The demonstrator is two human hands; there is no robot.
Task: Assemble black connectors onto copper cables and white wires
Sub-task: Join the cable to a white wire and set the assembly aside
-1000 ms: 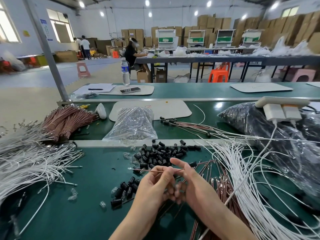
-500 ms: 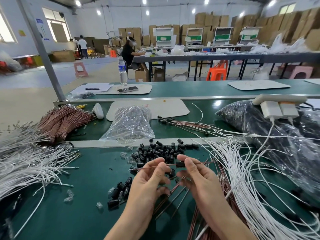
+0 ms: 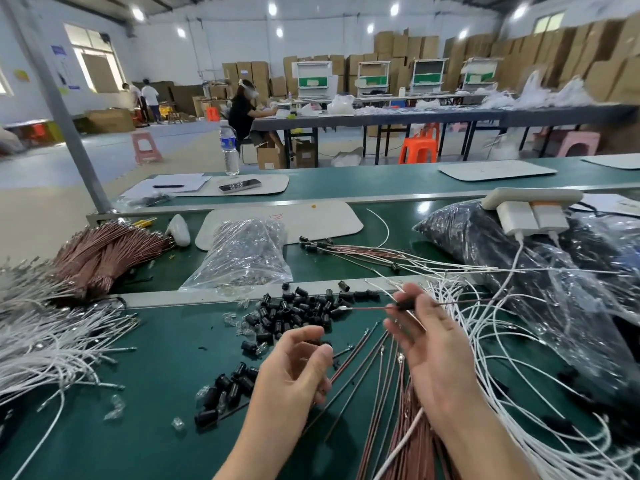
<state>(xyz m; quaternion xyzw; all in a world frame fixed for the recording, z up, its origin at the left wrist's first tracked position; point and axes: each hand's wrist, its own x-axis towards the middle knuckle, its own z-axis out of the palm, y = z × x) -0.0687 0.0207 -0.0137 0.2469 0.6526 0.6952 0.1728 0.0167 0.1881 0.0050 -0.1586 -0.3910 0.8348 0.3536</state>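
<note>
Right hand (image 3: 436, 348): raised above the bench, palm turned left, fingers pointing up and away. The fingertips pinch a single copper cable (image 3: 367, 308) at a black connector (image 3: 403, 304) sitting on it. The cable runs level, with its pale tip out to the left over the connector pile (image 3: 298, 311) and its tail passing right over the white wires (image 3: 519, 393).

Left hand (image 3: 294, 372): lower and nearer, apart from the right hand, fingers loosely curled with the thumb on top. Loose copper cables (image 3: 391, 410) run out from behind its fingers; whether it grips any of them cannot be told.

Edges and room: a metal rail (image 3: 180, 299) crosses the bench just beyond the connector pile. A small connector cluster (image 3: 228, 393) lies just left of the left wrist. Bare green mat (image 3: 156, 375) shows between that cluster and a white wire heap (image 3: 45, 341) at the left edge. White wires crowd the right side up against a dark plastic bag (image 3: 519, 271), on which a power strip (image 3: 530, 209) rests. Beyond the rail lie a clear bag (image 3: 242, 258), a copper bundle (image 3: 104, 254) and fitted cables (image 3: 363, 252).
</note>
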